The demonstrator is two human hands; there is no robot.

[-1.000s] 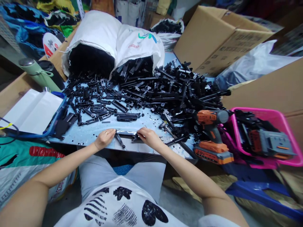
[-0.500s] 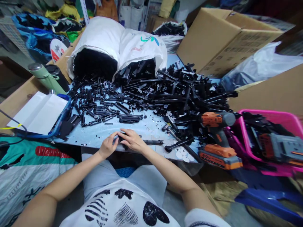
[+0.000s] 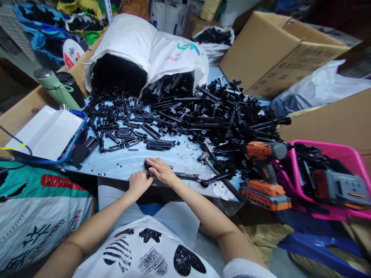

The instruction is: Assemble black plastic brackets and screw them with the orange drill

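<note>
At the table's front edge my left hand [image 3: 140,183] is closed in a fist against a small black part [image 3: 147,166]. My right hand [image 3: 161,171] is closed over the same part from the right, fingers bent across it. The fingers cover most of this part, so its full shape is hidden. From under my right hand a long, thin black bar [image 3: 187,176] reaches right along the edge. Just beyond my hands lies a short stack of black bracket pieces [image 3: 159,144].
Two white sacks [image 3: 124,42] spill a heap of black parts [image 3: 214,112] over the blue table [image 3: 116,164]. An orange cordless drill [image 3: 265,175] stands right, beside a pink basket [image 3: 295,170]. A paper-topped blue tray [image 3: 62,158] and a green bottle [image 3: 58,90] are left.
My left hand has turned and closed into a fist below the black part; its fingers were looser before. My right hand stays on the part. The view has shifted slightly.
</note>
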